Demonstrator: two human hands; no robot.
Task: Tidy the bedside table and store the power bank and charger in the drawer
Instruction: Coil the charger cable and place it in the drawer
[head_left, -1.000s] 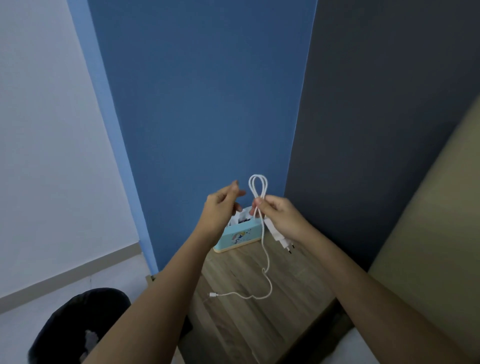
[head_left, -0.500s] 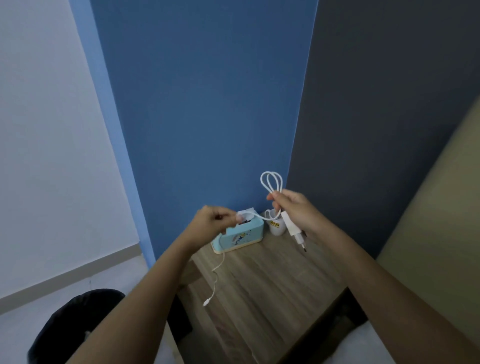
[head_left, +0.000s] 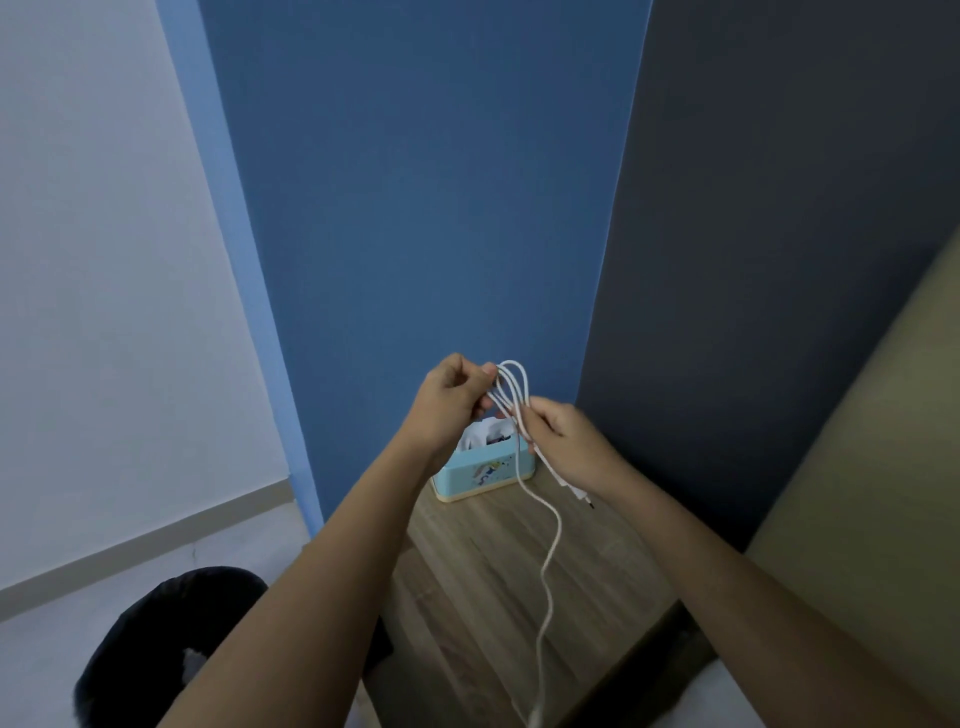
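Note:
Both hands hold the white charger cable (head_left: 551, 551) above the wooden bedside table (head_left: 483, 587). My left hand (head_left: 451, 401) pinches the top of several cable loops (head_left: 513, 384). My right hand (head_left: 566, 441) grips the loops lower down together with the white charger plug (head_left: 571, 486), whose pins stick out below the palm. The loose end of the cable hangs down past the table's front edge. No power bank or drawer is in sight.
A light blue box (head_left: 480, 470) with white items inside stands at the back of the table against the blue wall. A dark round bin (head_left: 171, 644) sits on the floor to the left. A beige surface (head_left: 883, 467) rises on the right.
My left hand has risen and come back to the right hand, laying another loop of cable on the bundle. The hanging end is shorter and swings toward the table's front.

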